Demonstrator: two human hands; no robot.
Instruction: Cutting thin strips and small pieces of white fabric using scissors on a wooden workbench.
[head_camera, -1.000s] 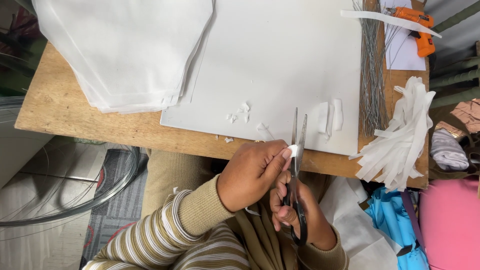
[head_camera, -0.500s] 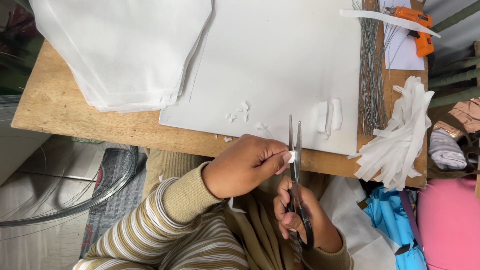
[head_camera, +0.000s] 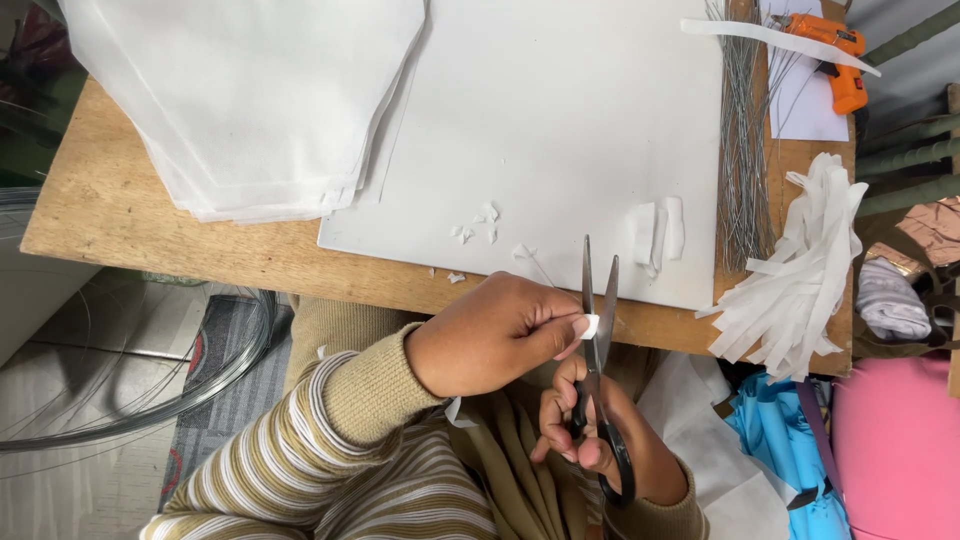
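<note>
No packages, labels, signs or screens show anywhere in the view; nothing on the wooden table in the upper half, or among the cloth and wire below and beside it, carries printed matter or a display.

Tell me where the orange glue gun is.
Head view, top right: the orange glue gun lies at the wooden table's far corner, right of the wire bundle.

Black-handled scissors (head_camera: 598, 340) upright, blades slightly open, w/ small white strip piece (head_camera: 590, 326) at blades.
</note>
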